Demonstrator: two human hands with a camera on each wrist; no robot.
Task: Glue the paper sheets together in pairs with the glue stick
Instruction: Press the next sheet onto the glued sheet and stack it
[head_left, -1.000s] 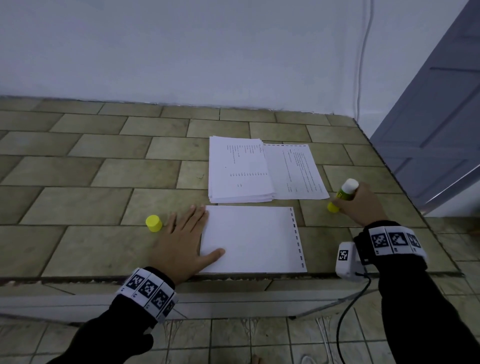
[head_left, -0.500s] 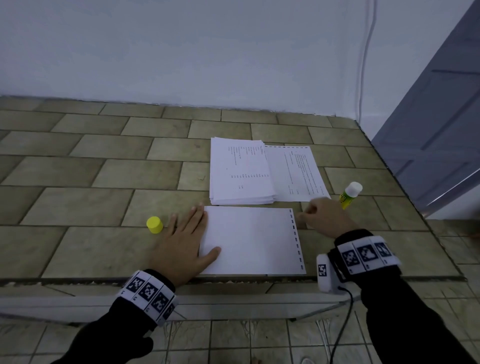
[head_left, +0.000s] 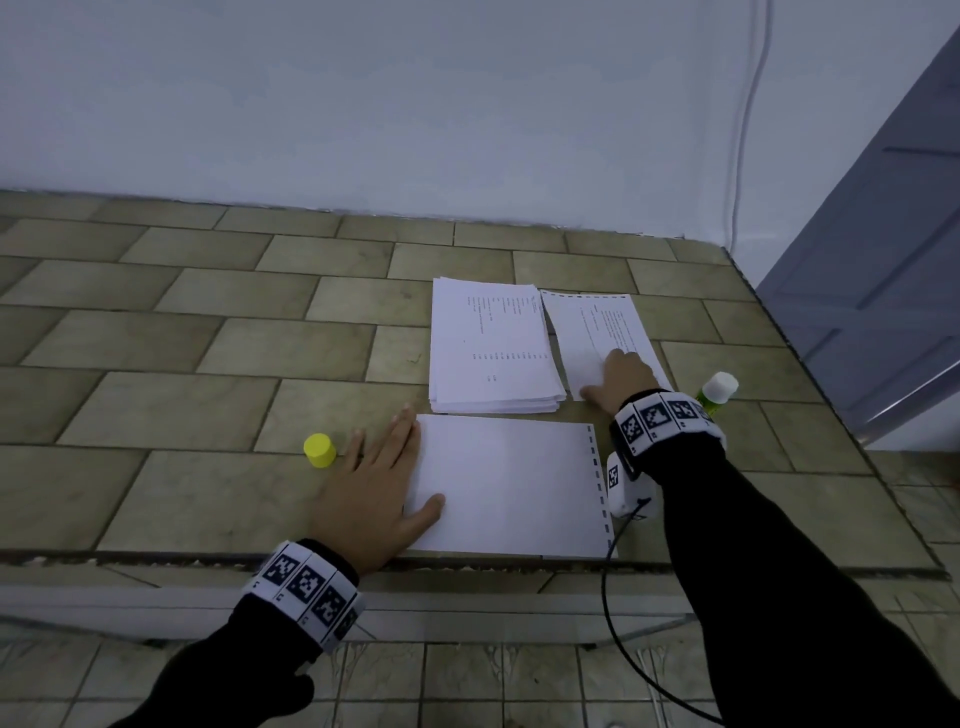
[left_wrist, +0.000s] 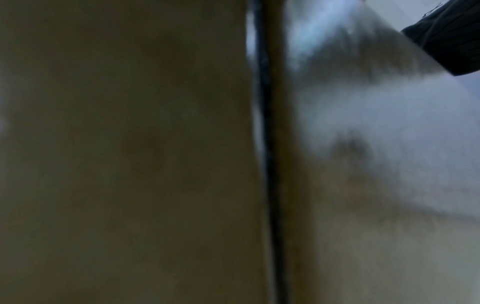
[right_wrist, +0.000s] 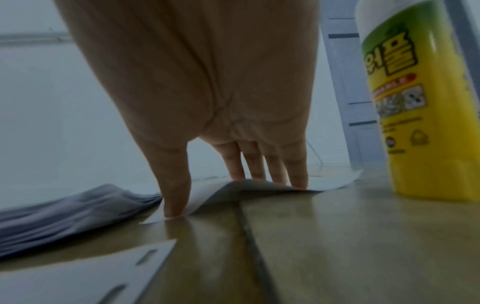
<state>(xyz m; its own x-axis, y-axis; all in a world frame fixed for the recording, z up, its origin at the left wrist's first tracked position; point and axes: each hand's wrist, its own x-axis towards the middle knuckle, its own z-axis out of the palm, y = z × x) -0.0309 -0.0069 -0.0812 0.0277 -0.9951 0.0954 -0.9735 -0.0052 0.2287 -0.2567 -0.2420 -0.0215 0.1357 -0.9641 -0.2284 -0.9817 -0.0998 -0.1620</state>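
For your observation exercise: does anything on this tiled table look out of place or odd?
The glue stick stands uncapped, its yellow cap far off beyond the left hand. The printed sheet under the right hand lies askew, its near edge lifting.

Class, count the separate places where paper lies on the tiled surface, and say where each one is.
3. A blank sheet nearest the edge under the left hand; a stack behind it; a printed sheet beside the stack under the right hand.

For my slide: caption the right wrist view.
Right hand lifts a sheet's edge beside the upright glue stick.
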